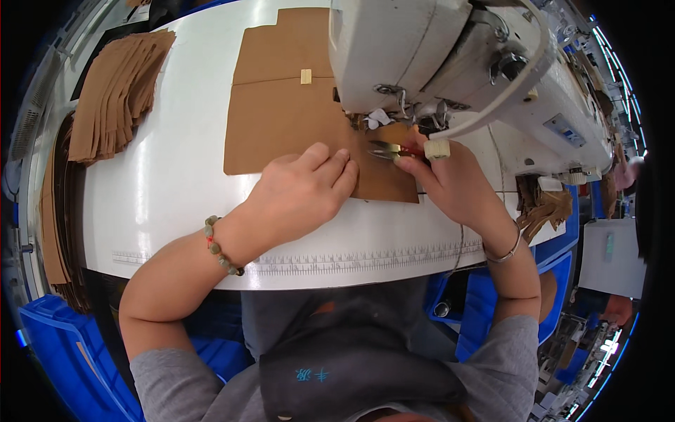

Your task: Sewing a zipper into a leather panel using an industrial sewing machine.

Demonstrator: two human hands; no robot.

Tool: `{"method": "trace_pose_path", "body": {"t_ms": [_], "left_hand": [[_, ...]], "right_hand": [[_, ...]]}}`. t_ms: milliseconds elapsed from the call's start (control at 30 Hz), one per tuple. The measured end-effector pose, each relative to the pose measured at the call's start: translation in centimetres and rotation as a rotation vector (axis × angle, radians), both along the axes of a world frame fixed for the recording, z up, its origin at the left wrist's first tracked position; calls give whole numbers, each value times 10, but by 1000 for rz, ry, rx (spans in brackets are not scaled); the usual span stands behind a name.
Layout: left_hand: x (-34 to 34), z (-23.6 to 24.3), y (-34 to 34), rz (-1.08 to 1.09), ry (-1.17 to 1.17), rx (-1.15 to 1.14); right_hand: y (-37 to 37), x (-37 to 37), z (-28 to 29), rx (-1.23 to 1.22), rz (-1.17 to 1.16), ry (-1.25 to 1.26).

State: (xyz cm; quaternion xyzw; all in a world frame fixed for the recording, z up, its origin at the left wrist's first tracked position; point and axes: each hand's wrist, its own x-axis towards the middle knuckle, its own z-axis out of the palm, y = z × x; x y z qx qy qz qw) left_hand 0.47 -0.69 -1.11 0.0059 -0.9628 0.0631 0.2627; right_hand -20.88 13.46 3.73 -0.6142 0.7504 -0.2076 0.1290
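Head view – left hand (299, 193) flat on brown fabric piece (281, 119); right hand (450, 183) grips snips (387, 150).

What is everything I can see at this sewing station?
sewing machine: one, white, top right of table
table: one, white, ruler markings along near edge
brown sheet: one, brown, flat under the machine head
pale tab: one, cream, on the sheet
stack of brown pieces: one fanned pile, table's left
snips: one, yellowish, beside the needle
blue bins: several, below table
left hand: beaded bracelet, flat on sheet
right hand: bangle, holding snips
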Motion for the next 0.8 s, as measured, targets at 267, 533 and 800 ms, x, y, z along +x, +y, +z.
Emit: {"method": "trace_pose_path", "body": {"t_ms": [267, 533, 800], "left_hand": [[0, -4, -4, -36, 25, 56], [7, -1, -1, -23, -72, 77], [6, -1, -1, -22, -71, 87]], "right_hand": [[-15, 3, -14, -98, 82, 180], [-12, 3, -18, 24, 63, 303], [-8, -2, -22, 22, 73, 242]]}}
